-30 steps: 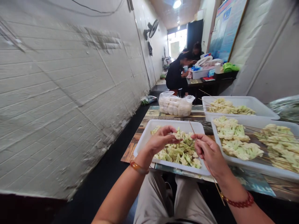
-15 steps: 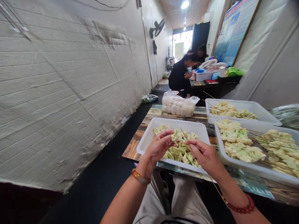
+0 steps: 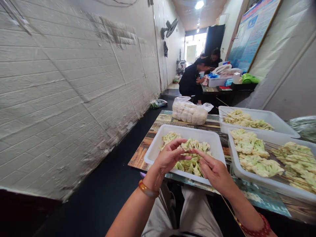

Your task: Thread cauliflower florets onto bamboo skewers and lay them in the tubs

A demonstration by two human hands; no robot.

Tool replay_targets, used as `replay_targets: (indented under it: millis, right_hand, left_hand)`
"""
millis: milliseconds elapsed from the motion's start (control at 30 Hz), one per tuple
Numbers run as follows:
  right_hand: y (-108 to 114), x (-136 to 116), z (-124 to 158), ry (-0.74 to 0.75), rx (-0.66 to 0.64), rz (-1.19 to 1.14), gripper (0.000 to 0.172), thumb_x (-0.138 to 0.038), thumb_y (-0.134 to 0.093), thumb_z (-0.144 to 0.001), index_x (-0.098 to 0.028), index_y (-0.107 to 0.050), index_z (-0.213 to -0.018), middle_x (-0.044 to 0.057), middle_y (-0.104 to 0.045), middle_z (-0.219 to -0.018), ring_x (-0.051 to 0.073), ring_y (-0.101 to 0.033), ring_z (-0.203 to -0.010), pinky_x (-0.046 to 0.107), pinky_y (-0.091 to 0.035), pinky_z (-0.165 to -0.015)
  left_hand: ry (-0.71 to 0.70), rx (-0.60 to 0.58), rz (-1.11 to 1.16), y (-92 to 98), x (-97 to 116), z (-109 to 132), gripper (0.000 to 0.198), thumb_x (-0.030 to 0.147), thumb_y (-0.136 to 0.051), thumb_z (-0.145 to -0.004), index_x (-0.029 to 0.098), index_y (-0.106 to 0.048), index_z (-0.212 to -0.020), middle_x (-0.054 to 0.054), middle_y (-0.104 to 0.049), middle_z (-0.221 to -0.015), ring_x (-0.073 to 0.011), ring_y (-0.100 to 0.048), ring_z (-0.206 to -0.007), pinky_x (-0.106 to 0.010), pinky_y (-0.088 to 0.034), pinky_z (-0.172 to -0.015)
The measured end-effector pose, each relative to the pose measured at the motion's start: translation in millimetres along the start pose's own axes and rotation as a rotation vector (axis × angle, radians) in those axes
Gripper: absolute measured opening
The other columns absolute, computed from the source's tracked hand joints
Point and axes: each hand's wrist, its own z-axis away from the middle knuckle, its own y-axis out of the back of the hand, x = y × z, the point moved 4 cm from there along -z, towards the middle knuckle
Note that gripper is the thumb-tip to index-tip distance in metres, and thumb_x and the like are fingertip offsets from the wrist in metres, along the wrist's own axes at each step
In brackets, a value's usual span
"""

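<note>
Over a white plastic tray (image 3: 155, 144) of cauliflower florets (image 3: 189, 167), my two hands meet at the fingertips. My left hand (image 3: 168, 158) is curled around a small cauliflower piece (image 3: 188, 144), partly hidden by its fingers. My right hand (image 3: 216, 171) is closed on a thin bamboo skewer (image 3: 229, 206), whose long end runs back below the palm toward the wrist. The skewer's tip is near the left fingers; I cannot tell whether it is inside the piece.
To the right, a second white tray (image 3: 249, 171) holds skewered cauliflower (image 3: 259, 164); another tray (image 3: 281, 123) with skewers stands behind it. A plastic bag of pale round items (image 3: 190, 113) sits on the wooden table (image 3: 140, 154). Beyond, a person in black (image 3: 189, 80) works at another table.
My right hand's fingertips have moved slightly left, up to the left fingers. My left fingers have closed a little. The view has shifted slightly.
</note>
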Motion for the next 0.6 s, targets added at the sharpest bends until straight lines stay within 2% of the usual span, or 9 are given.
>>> replay_targets:
  millis: [133, 267, 333, 467, 600]
  right_hand:
    - [-0.1, 2.5, 1.6, -0.023, -0.004, -0.018, 0.051, -0.033, -0.038, -0.093, -0.011, -0.045, -0.139, -0.003, -0.046, -0.058, 0.011, -0.038, -0.049, 0.023, -0.035, -0.048]
    - [0.3, 1.7, 1.2, -0.004, -0.003, 0.015, 0.05, -0.033, -0.038, -0.093, -0.011, -0.05, -0.136, -0.001, -0.052, -0.06, 0.012, -0.042, -0.049, 0.023, -0.038, -0.05]
    - [0.1, 1.9, 0.9, -0.005, -0.014, 0.035, 0.05, -0.034, -0.037, -0.092, -0.013, -0.051, -0.135, 0.0, -0.056, -0.06, 0.012, -0.044, -0.049, 0.023, -0.039, -0.049]
    - [-0.3, 3.5, 1.9, -0.025, -0.02, 0.07, 0.05, -0.035, -0.038, -0.093, -0.013, -0.051, -0.136, 0.002, -0.061, -0.065, 0.012, -0.047, -0.049, 0.023, -0.041, -0.049]
    - [-0.7, 3.3, 3.2, -0.015, -0.013, 0.076, 0.05, -0.035, -0.038, -0.093, -0.012, -0.051, -0.136, 0.002, -0.062, -0.067, 0.012, -0.05, -0.051, 0.023, -0.043, -0.05]
  left_hand:
    - [-0.074, 0.055, -0.077, 3.4, 1.3, -0.9, 0.038, 0.014, -0.076, -0.066, 0.019, -0.068, -0.102, -0.004, -0.067, -0.09, -0.0148, -0.061, -0.087, -0.027, -0.045, -0.081]
    - [-0.12, 0.109, -0.101, 6.1, 1.0, -1.3, 0.029, 0.023, -0.073, -0.071, 0.018, -0.071, -0.1, -0.005, -0.065, -0.095, -0.0109, -0.056, -0.081, -0.024, -0.042, -0.078]
    - [-0.163, 0.143, -0.124, 7.5, 1.4, -1.4, 0.031, 0.024, -0.074, -0.07, 0.02, -0.072, -0.1, -0.004, -0.064, -0.097, -0.0108, -0.055, -0.083, -0.023, -0.041, -0.076]
    - [-0.22, 0.167, -0.151, 9.5, 1.2, -1.6, 0.046, 0.021, -0.08, -0.061, 0.022, -0.07, -0.105, -0.004, -0.063, -0.1, -0.0133, -0.054, -0.088, -0.025, -0.041, -0.078]
    - [-0.21, 0.193, -0.193, 10.9, 0.8, -0.2, 0.039, 0.023, -0.081, -0.059, 0.018, -0.073, -0.097, -0.006, -0.065, -0.098, -0.0145, -0.055, -0.086, -0.027, -0.041, -0.079]
